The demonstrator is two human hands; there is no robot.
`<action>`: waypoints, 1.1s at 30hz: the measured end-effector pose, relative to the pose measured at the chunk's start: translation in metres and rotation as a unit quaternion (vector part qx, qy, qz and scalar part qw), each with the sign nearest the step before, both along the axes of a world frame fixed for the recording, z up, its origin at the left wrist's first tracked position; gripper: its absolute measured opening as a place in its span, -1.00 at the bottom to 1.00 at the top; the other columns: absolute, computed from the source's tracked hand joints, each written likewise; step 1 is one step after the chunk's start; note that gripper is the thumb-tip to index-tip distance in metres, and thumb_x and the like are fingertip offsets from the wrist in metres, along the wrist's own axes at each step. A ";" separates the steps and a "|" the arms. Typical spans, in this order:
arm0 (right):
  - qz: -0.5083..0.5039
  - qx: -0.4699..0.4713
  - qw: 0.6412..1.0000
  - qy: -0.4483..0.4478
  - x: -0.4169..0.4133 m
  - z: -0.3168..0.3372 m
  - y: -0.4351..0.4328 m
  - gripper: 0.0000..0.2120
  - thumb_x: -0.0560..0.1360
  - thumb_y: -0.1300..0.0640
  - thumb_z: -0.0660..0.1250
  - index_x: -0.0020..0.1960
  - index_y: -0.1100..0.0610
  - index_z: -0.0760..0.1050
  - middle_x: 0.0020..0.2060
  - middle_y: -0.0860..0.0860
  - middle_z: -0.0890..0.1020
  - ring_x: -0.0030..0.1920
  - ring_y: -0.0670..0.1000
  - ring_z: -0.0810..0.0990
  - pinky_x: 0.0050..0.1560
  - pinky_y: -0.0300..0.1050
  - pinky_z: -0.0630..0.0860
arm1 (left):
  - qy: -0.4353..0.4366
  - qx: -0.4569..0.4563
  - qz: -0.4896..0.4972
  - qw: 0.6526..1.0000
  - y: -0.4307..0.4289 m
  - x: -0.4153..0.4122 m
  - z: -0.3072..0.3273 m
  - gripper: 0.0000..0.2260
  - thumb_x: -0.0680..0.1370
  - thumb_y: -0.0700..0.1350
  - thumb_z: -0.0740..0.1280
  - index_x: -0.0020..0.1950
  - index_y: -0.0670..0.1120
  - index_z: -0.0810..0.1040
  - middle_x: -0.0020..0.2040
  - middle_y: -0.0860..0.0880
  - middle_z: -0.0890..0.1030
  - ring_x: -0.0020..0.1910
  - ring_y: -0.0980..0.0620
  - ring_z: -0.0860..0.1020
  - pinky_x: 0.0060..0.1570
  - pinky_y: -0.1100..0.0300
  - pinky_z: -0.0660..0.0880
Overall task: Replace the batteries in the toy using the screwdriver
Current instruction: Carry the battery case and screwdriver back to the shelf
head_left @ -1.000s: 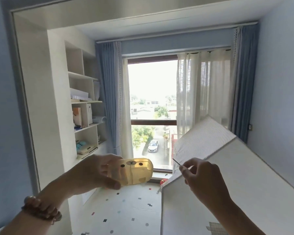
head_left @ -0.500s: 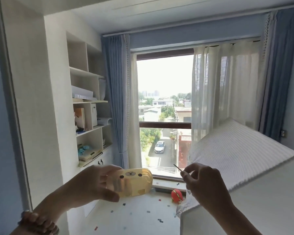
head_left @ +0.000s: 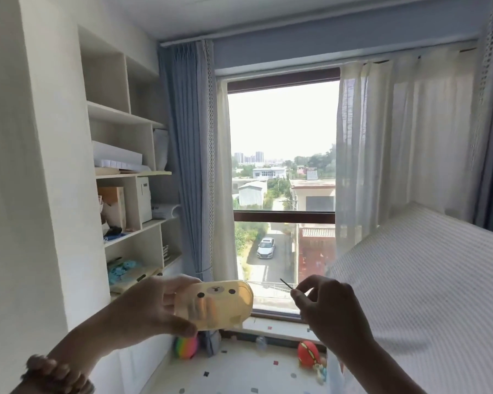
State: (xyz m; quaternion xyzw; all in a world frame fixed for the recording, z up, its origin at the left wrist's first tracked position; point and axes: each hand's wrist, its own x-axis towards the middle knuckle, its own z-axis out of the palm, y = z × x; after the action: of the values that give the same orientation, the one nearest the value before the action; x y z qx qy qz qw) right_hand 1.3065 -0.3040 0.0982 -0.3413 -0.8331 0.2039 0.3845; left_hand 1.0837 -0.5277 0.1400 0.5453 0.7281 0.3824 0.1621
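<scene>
A yellow, translucent toy [head_left: 215, 304] with a bear face on it is held up in front of the window. My left hand [head_left: 145, 308] grips it from the left, thumb under its lower edge and fingers behind it. My right hand [head_left: 329, 311] is to the toy's right, apart from it, and pinches a thin screwdriver [head_left: 286, 284] between thumb and fingers. The dark tip of the screwdriver points up and left toward the toy; its handle is hidden inside my hand.
A bed with a white striped cover [head_left: 421, 294] fills the right side. White shelves [head_left: 131, 194] with boxes and papers stand on the left. On the speckled floor below the window lie a rainbow ball [head_left: 186, 347] and a red ball [head_left: 308, 353].
The view has shifted left and down, showing more of the shelves and the floor toys. Both hands keep their hold; the toy's face side now shows more plainly.
</scene>
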 end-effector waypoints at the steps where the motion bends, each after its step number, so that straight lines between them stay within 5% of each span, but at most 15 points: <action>1: 0.000 -0.001 1.000 0.005 -0.017 -0.001 0.008 -0.89 0.47 -0.07 0.46 -0.16 -0.05 0.65 -0.48 -0.13 0.67 -0.43 -0.19 0.66 -0.14 -0.10 0.68 | 0.001 0.001 -0.003 1.000 0.011 -0.017 -0.002 -0.37 0.27 -0.12 0.68 0.29 0.03 0.56 0.15 0.12 0.70 0.18 0.12 0.65 0.20 0.11 0.59; 11: -0.037 -0.014 0.999 0.002 -0.191 -0.005 0.081 -0.90 0.47 -0.03 0.47 -0.16 -0.01 0.67 -0.46 -0.09 0.69 -0.39 -0.14 0.68 -0.15 -0.10 0.67 | -0.018 0.006 -0.031 0.999 0.101 -0.199 -0.004 -0.36 0.25 -0.18 0.68 0.28 -0.01 0.56 0.15 0.06 0.70 0.18 0.06 0.65 0.21 0.06 0.58; 33: 0.012 -0.046 0.998 -0.033 -0.486 -0.023 0.334 -0.87 0.49 -0.07 0.43 -0.15 -0.03 0.66 -0.44 -0.07 0.70 -0.39 -0.07 0.68 -0.17 -0.04 0.67 | -0.059 0.008 0.001 0.998 0.336 -0.465 -0.024 -0.40 0.29 -0.30 0.63 0.28 -0.06 0.56 0.14 -0.01 0.71 0.14 0.06 0.67 0.10 0.28 0.57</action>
State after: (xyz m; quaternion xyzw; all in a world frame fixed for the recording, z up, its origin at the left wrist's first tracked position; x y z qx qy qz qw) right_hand 0.8208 0.0303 0.0747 -0.3556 -0.8390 0.2353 0.3380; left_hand 0.6187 -0.1912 0.1162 0.5226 0.7145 0.4200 0.2000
